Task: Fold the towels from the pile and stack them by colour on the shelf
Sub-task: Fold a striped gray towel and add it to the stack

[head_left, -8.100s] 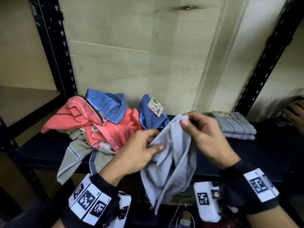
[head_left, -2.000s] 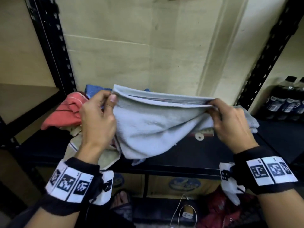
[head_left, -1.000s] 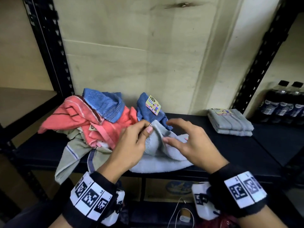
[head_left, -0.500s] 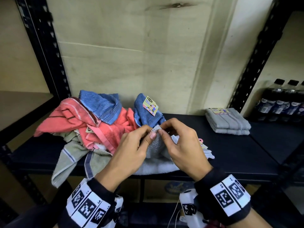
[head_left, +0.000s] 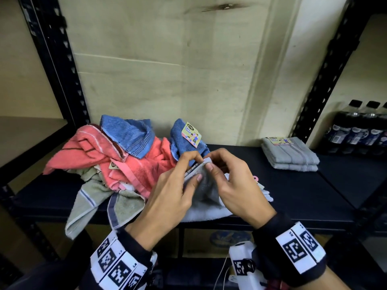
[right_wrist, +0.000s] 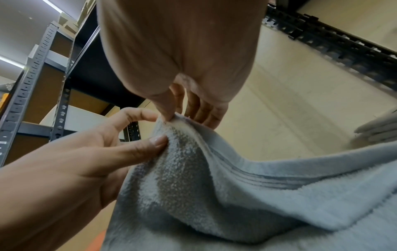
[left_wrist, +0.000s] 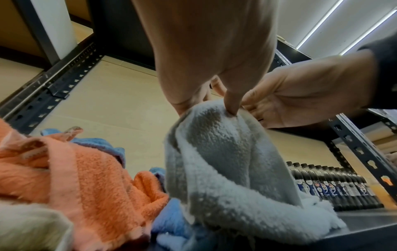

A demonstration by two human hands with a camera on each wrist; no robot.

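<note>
Grey towel [head_left: 206,192] lies bunched on the shelf [head_left: 303,197] just right of the pile [head_left: 117,160], its raised corner pinched by your left hand [head_left: 173,191] and right hand [head_left: 236,185] together. Folded grey stack [head_left: 290,153] sits well right of the towel, nearer your right hand.

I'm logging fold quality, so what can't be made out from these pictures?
- Grey towel corners: head view, both hands cover them.
- Towel's fold count: wrist views, bunched and cut off by the frame.
- Stack label: head view, too small.
- Bottles: head view, cut by right edge.
</note>
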